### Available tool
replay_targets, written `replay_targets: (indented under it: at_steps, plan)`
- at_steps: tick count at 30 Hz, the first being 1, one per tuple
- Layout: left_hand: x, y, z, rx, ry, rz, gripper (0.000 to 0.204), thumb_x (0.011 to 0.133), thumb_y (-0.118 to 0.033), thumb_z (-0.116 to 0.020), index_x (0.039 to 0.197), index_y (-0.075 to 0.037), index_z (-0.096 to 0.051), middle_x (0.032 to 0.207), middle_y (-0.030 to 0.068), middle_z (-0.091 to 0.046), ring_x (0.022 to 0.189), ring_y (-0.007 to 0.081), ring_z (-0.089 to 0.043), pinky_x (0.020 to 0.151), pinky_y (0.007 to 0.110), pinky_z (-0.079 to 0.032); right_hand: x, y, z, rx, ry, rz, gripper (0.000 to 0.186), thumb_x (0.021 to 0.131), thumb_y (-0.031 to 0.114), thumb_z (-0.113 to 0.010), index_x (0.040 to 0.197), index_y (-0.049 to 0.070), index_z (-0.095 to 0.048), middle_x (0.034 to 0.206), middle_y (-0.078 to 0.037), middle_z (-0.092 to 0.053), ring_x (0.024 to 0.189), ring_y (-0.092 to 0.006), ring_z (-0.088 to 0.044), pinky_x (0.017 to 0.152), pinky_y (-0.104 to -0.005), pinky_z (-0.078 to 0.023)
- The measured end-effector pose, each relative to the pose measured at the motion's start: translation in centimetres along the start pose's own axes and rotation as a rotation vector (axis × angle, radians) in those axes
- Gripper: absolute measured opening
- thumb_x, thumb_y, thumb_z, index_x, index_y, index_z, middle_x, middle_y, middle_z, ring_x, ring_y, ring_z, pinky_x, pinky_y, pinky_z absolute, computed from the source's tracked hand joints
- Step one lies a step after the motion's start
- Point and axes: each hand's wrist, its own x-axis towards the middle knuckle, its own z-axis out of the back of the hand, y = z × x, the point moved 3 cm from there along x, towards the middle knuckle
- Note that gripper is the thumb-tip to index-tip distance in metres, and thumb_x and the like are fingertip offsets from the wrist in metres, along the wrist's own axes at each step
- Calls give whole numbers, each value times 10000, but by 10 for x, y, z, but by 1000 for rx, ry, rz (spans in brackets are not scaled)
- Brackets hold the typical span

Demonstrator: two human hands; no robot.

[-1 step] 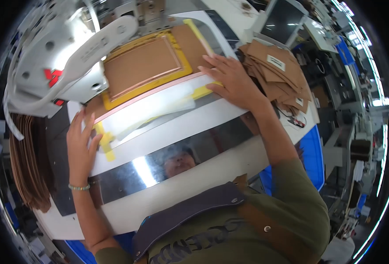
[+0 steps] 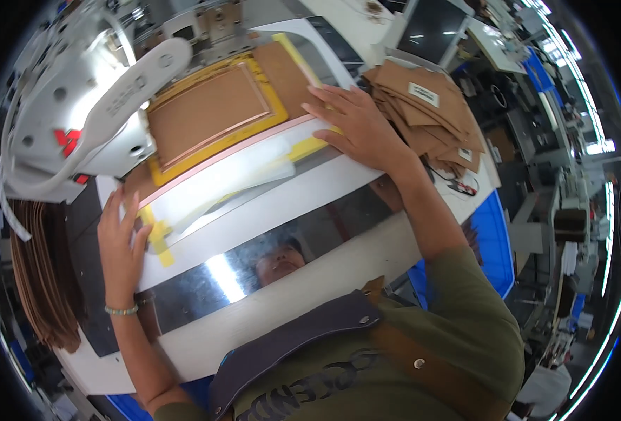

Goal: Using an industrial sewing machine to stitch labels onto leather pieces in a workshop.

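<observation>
A brown flat panel (image 2: 282,81) lies on the machine bed under a yellow frame (image 2: 272,98) with a copper-coloured inner edge. My left hand (image 2: 121,245) rests open at the panel's near left corner, beside strips of yellow tape (image 2: 159,242); its fingertips touch the corner. At the right end, my right hand (image 2: 359,130) lies with fingers spread, fingertips on the panel's right edge and thumb near another tape strip. A pink strip (image 2: 233,151) runs along the panel's near edge. Neither hand grips anything.
A white sewing machine head (image 2: 78,105) overhangs the panel from the left. Stacked brown pieces (image 2: 43,274) stand at far left, and a pile of brown pieces (image 2: 423,105) lies at right by a screen (image 2: 433,31). A shiny metal plate (image 2: 324,231) borders the near side; a blue bin (image 2: 493,245) is below right.
The whole scene sits slightly further left in the picture as the head view shifts. Both hands keep their places at the panel's two ends.
</observation>
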Motion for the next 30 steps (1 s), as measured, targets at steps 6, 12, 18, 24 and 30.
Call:
replay_targets:
  at_steps: [6,12,18,24,30]
  plan:
    - [-1,1,0,10,11,18,618,1022,-164,-664,1627,-144,-538,1720,154,-438,1596,367,-384,1299,479,-287,-17,-67,93,34,-521,-258,341,1028,286,-700,1306,100,-767,1384,-133,-717,1264,-360,-660,1080,-468,-505]
    - [1,3,0,-25,0,-6,598,1038,-174,-649,1624,-132,-537,1716,147,-447,1588,362,-398,1301,478,-289,-55,-147,92,-39,76,-776,237,966,286,-771,1034,60,-796,1037,-158,-755,983,-350,-733,869,-435,-562]
    - [-7,10,25,-120,33,23,566,1046,-192,-655,1593,-84,-559,1686,180,-483,1544,390,-455,1270,482,-354,-39,-133,93,187,-156,-652,297,995,283,-762,918,19,-652,892,-128,-682,811,-273,-631,751,-428,-489]
    - [11,-5,39,-240,20,-38,507,1038,-171,-669,1528,-51,-612,1619,212,-539,1489,394,-510,1245,453,-391,45,-50,89,509,-224,-203,165,1049,212,-712,1082,51,-698,949,-42,-666,855,-128,-596,768,-318,-481]
    - [39,-1,11,-133,9,-63,470,1101,-167,-531,1539,0,-575,1555,261,-538,1526,422,-423,1274,488,-329,152,41,-4,322,-296,210,180,1005,190,-697,1030,52,-809,963,-63,-722,1042,-246,-648,936,-375,-537]
